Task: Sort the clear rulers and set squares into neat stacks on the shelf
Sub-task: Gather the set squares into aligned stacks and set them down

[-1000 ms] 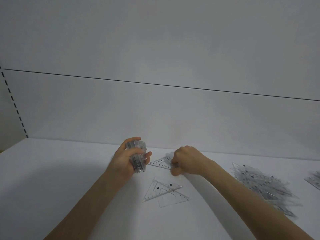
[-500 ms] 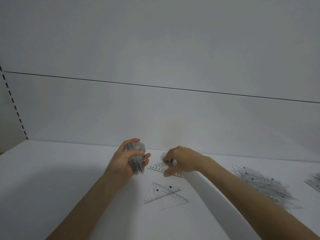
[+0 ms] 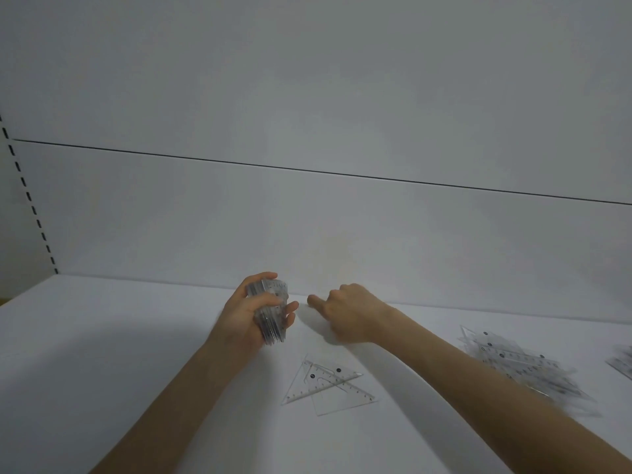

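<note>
Clear plastic stack (image 3: 272, 329) gripped edge-on by the left hand (image 3: 244, 316); right hand (image 3: 349, 314) curled, contents unclear.

A white shelf board (image 3: 102, 336) lies under the left hand (image 3: 246, 316). Behind the hand rises a plain white back panel (image 3: 307, 234), crossed higher up by a thin dark seam (image 3: 307, 170). Far to the left of the hand stands a slotted upright (image 3: 30, 200). The light is dim and grey.

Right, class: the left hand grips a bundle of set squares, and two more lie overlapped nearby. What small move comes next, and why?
Probably the right hand should drop to the two overlapped set squares and pick one up for the bundle in the left hand. They lie loose on the shelf, closest to both hands. Whether the right hand already holds one is unclear.
</note>
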Demonstrator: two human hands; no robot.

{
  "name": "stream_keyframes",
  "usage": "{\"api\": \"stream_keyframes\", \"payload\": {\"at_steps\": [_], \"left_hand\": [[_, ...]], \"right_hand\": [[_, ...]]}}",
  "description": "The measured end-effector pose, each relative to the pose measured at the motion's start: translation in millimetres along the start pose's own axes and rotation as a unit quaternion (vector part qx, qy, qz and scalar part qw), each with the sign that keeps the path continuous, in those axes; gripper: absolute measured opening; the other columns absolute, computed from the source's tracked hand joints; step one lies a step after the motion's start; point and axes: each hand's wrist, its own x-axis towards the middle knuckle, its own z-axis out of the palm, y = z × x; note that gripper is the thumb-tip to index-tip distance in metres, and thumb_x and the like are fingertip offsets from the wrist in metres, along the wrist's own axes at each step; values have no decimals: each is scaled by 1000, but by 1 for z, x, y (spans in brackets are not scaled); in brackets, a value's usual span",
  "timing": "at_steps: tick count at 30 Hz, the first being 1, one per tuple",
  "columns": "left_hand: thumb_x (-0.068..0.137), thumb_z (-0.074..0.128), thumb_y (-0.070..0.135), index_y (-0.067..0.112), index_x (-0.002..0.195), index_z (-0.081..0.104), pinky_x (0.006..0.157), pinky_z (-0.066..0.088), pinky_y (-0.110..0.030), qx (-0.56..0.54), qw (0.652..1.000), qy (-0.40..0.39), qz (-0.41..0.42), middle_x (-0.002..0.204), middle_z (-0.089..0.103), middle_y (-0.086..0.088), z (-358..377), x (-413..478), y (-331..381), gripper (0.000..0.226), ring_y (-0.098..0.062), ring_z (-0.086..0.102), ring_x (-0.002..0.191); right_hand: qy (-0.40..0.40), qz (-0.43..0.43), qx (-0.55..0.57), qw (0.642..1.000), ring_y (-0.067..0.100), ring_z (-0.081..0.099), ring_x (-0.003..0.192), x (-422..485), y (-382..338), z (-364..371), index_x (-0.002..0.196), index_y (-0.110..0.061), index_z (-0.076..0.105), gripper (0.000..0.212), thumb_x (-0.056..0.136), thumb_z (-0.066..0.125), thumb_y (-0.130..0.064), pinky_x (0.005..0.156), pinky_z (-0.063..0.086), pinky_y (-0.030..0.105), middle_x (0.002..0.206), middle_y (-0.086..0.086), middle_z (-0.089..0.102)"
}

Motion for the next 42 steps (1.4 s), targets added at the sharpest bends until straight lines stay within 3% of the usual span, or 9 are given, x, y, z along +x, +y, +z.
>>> {"api": "stream_keyframes", "payload": {"at_steps": [3,5,8,11,26,30,33,36,42], "left_hand": [[87,44,-12,12,98,58,57,57,-33,-6,1000,-2,-3,103,54,-21,4,-2,1,30,-34,67,71],[90,46,-5,12,98,57,57,57,-32,-14,1000,5,-12,103,54,-20,6,-4,1,22,-34,66,71],[92,48,5,12,98,58,60,56,-34,-41,999,12,-33,105,55,-20,7,-4,1,14,-37,64,74],[90,53,18,11,100,58,63,56,-33,-55,996,-16,-63,102,59,-16,8,-6,2,13,-32,65,74],[81,52,5,12,102,58,56,55,-34,-3,998,-56,-15,96,58,-18,5,-2,-3,23,-26,58,68],[87,49,0,11,101,57,56,55,-34,10,999,-48,-18,98,59,-20,7,-2,-3,19,-36,63,73],[90,48,-3,11,96,59,57,56,-34,10,999,-24,-24,105,56,-22,4,-1,-1,19,-40,63,79],[89,49,-5,11,96,59,56,56,-33,8,1000,-18,-18,107,54,-23,2,1,-1,20,-38,63,79],[89,49,-5,11,96,59,57,56,-32,3,1000,-16,-23,105,54,-23,3,0,-3,20,-38,63,80]], "right_hand": [[122,113,135,977,32,62,95,-2,9,15,121,-17,60,33,92,44,-17,66,40,30,103,10,68],[289,152,258,909,23,62,96,-6,7,23,107,-23,72,26,91,51,-26,69,49,32,101,-3,72],[478,86,364,795,18,63,86,-7,-5,23,102,-18,75,22,89,59,-24,69,52,30,94,-5,73],[516,7,403,756,16,68,88,-3,-22,18,102,-8,74,19,87,64,-11,76,55,27,98,3,74],[355,-83,355,861,17,66,101,-18,-29,19,112,-7,68,51,70,40,-2,82,55,35,101,1,72],[286,41,468,835,15,67,97,-29,-13,15,109,-21,72,43,78,49,-4,84,52,28,108,-6,72],[137,53,469,871,2,62,102,-40,-3,15,110,-26,72,25,87,66,-20,91,48,26,114,-13,68],[1,3,456,890,-10,51,100,-43,-5,24,122,-24,65,51,75,79,-37,88,38,14,118,-19,60],[-44,-13,417,908,11,41,118,-40,-4,32,127,-25,61,63,69,84,-34,96,34,18,126,-7,49]]}}
